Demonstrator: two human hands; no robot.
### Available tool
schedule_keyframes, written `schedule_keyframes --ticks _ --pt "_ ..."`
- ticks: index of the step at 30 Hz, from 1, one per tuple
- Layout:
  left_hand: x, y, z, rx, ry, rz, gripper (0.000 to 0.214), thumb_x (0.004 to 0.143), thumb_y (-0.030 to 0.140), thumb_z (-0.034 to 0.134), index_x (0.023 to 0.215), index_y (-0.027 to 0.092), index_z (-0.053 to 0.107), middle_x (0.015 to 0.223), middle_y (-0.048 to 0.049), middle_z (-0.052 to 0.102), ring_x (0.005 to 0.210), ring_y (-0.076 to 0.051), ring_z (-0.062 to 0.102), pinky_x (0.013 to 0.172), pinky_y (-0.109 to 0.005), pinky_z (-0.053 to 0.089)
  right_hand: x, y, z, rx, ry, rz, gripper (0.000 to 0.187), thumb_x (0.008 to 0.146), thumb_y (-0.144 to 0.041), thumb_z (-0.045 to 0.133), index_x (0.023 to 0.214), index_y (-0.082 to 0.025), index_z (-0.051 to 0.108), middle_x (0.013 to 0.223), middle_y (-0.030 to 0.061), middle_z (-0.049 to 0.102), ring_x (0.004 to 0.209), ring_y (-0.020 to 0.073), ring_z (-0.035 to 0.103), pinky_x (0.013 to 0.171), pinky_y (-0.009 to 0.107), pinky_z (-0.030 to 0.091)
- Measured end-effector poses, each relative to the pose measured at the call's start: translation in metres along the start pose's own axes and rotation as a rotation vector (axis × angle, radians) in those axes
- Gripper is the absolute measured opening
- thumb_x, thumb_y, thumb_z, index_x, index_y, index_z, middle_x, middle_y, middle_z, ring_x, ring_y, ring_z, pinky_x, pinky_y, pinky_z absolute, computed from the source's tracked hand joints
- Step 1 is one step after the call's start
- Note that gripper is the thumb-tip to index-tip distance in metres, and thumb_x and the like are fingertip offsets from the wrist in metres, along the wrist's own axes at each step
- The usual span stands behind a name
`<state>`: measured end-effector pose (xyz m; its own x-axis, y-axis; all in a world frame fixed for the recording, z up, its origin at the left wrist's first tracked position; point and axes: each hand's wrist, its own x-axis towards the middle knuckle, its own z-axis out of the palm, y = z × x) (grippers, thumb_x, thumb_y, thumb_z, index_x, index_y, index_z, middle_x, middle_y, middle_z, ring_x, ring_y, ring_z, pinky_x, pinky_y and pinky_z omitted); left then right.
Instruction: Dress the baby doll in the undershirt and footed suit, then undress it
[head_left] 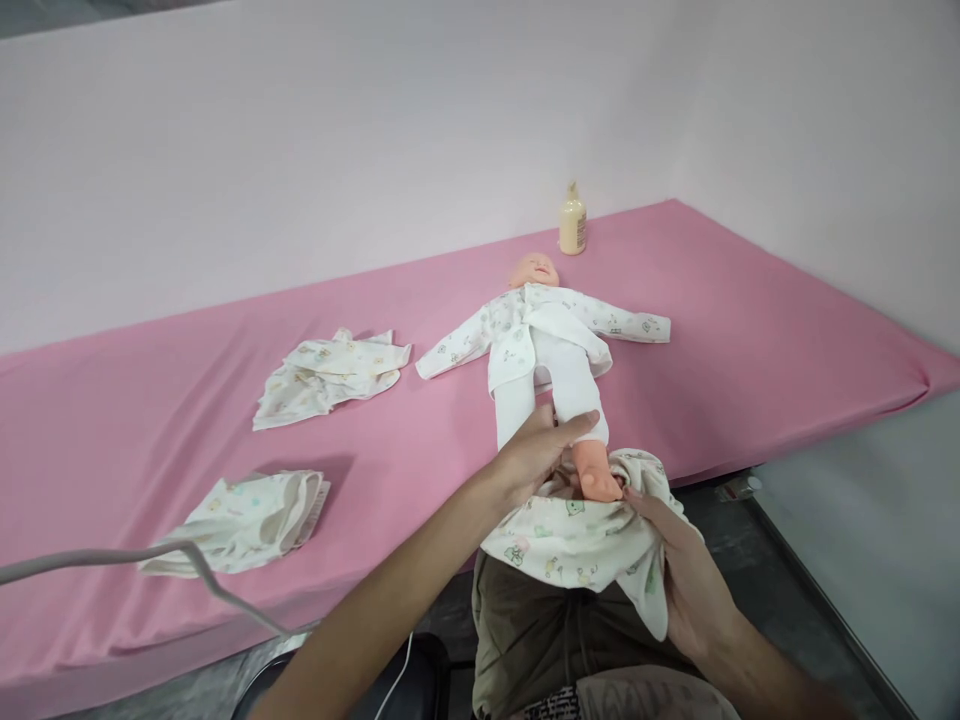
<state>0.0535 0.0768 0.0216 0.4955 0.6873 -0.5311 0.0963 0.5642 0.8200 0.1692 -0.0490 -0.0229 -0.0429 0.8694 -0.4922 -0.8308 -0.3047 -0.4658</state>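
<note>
L forearm (390, 600) crosses in from btm edge, nearest the cam; L hand (531, 452) wraps a lower leg of the dressed doll (546, 350), thumb over the white pant leg (576, 388); R hand (694, 580) pinches the edge of a printed garment (570, 545) just beside the bare foot (598, 480). Doll's on its back on the pink sheet (420, 430), feet twd wearer, bare one right by the near edge. Risks, est.: toes could snag if the bunched cloth closes up round them; a hard tug on the leg could drag doll off the edge; garment could slip floorward if R pinch loosens, since much of it hangs over the wearer's trousers (510, 620); pant leg might ride up if L thumb slides. Hard to see: most L fingers behind the leg, some R fingers under cloth, so can't tell how firm either grip is. Other foot hidden by hand and/or garment; doll's hands n/v, prob. inside sleeves. Bottle (573, 226) label too small to read; grey cable (112, 556) cut off at frame's L edge.
</note>
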Motion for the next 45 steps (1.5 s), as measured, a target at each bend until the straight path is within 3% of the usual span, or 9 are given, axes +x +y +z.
schedule_keyframes --ticks 6,15,20,23,26,31,39,42,45 --pt "-0.001 -0.006 0.008 0.14 0.093 0.059 0.04 0.084 0.045 0.068 0.107 0.017 0.05 0.072 0.001 0.057 0.058 -0.011 0.056 0.053 -0.023 0.045 -0.014 -0.002 -0.002 0.132 0.039 0.017 0.047 0.076 -0.032 0.078 0.12 -0.021 0.066 0.098 0.0057 0.075 0.099 0.0255 0.07 0.089 0.038 0.057" --pt "0.002 -0.014 0.014 0.197 0.11 0.15 0.034 0.086 0.041 0.065 0.105 0.015 0.054 0.075 -0.003 0.063 0.072 -0.016 0.063 0.068 -0.029 0.053 -0.003 -0.001 0.018 0.181 0.038 0.086 0.045 0.081 -0.035 0.074 0.124 -0.024 0.065 0.103 0.0047 0.076 0.105 0.025 0.069 0.091 0.039 0.057" --pt "-0.033 -0.004 0.008 0.248 0.032 0.177 0.045 0.096 0.044 0.051 0.133 0.019 0.048 0.123 -0.0121 0.064 0.115 -0.023 0.063 0.095 -0.036 0.052 0.001 -0.003 0.026 0.125 -0.009 -0.006 0.053 0.084 -0.041 0.072 0.134 -0.026 0.06 0.107 0.005 0.075 0.105 0.024 0.069 0.093 0.038 0.056" --pt "-0.061 -0.018 0.005 0.443 0.061 0.29 0.061 0.094 0.053 0.053 0.147 0.026 0.038 0.15 -0.0129 0.045 0.139 -0.027 0.045 0.11 -0.042 0.044 0.001 -0.003 0.027 0.095 -0.005 -0.028 0.058 0.083 -0.044 0.072 0.137 -0.028 0.057 0.108 0.0047 0.074 0.104 0.0236 0.069 0.091 0.037 0.056" --pt "-0.079 -0.044 0.011 0.805 0.125 0.462 0.084 0.081 0.054 0.07 0.153 0.033 0.031 0.161 -0.0109 0.027 0.148 -0.034 0.028 0.111 -0.05 0.043 0.0 -0.003 0.027 0.048 -0.006 0.033 0.062 0.084 -0.057 0.068 0.136 -0.026 0.059 0.106 0.0063 0.075 0.104 0.0251 0.069 0.089 0.037 0.057" --pt "-0.072 -0.073 0.028 1.137 0.314 0.677 0.078 0.082 0.03 0.072 0.149 0.029 0.032 0.146 -0.0123 0.045 0.137 -0.03 0.042 0.107 -0.053 0.046 -0.001 -0.001 0.024 -0.069 0.043 -0.012 0.061 0.081 -0.063 0.068 0.13 -0.028 0.063 0.107 0.0051 0.075 0.109 0.0246 0.067 0.091 0.034 0.057" --pt "-0.052 -0.08 0.021 1.446 0.516 1.098 0.03 0.089 0.011 0.051 0.118 0.011 0.056 0.112 -0.0124 0.068 0.096 -0.021 0.067 0.081 -0.035 0.058 0.005 0.007 0.02 -0.033 -0.055 -0.043 0.066 0.076 -0.038 0.081 0.137 -0.032 0.057 0.124 0.0003 0.069 0.125 0.0195 0.059 0.106 0.033 0.05" --pt "-0.05 -0.074 0.016 1.467 0.484 1.116 0.023 0.094 0.014 0.047 0.114 0.011 0.058 0.099 -0.0089 0.071 0.088 -0.019 0.069 0.074 -0.031 0.058 0.006 0.008 0.02 -0.017 -0.064 -0.055 0.069 0.076 -0.034 0.081 0.139 -0.032 0.055 0.127 0.001 0.068 0.127 0.02 0.057 0.108 0.034 0.048" --pt "-0.05 -0.066 0.012 1.373 0.399 1.008 0.032 0.097 0.017 0.046 0.127 0.012 0.054 0.101 -0.0071 0.072 0.092 -0.019 0.069 0.072 -0.03 0.058 0.005 0.008 0.023 -0.056 -0.1 -0.04 0.067 0.076 -0.033 0.081 0.138 -0.029 0.056 0.127 0.0033 0.068 0.126 0.0225 0.058 0.109 0.037 0.048"
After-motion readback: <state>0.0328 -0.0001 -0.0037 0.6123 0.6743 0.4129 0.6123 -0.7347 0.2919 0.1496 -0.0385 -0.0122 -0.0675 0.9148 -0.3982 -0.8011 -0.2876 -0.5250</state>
